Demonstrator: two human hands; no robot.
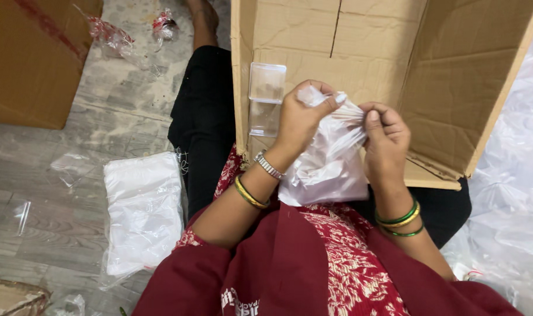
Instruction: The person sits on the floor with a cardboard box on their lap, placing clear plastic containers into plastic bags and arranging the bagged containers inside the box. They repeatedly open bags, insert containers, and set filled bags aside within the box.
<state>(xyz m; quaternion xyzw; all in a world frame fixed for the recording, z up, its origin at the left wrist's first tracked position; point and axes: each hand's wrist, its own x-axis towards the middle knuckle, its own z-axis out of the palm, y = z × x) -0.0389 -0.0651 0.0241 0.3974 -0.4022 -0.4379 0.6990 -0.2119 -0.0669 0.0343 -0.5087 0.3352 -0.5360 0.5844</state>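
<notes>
Two hands on it: your left hand (301,114) and right hand (386,137) both pinch the white plastic bag's (328,169) bunched top, bag hanging straight down toward your lap before the open cardboard box (454,76).

The light around me is soft and even — bright enough, with no hard shadows anywhere. Only a faint shade sits under my forearms and inside the cardboard box (395,70), whose right wall reads a little darker than its back. The clear plastic sheeting (512,175) at the right edge glares pale and nearly washes out, and the white bag (328,167) between my hands shines in patches. Focus is sharp through the middle — my red sleeves at the bottom edge look slightly soft and stretched.
</notes>
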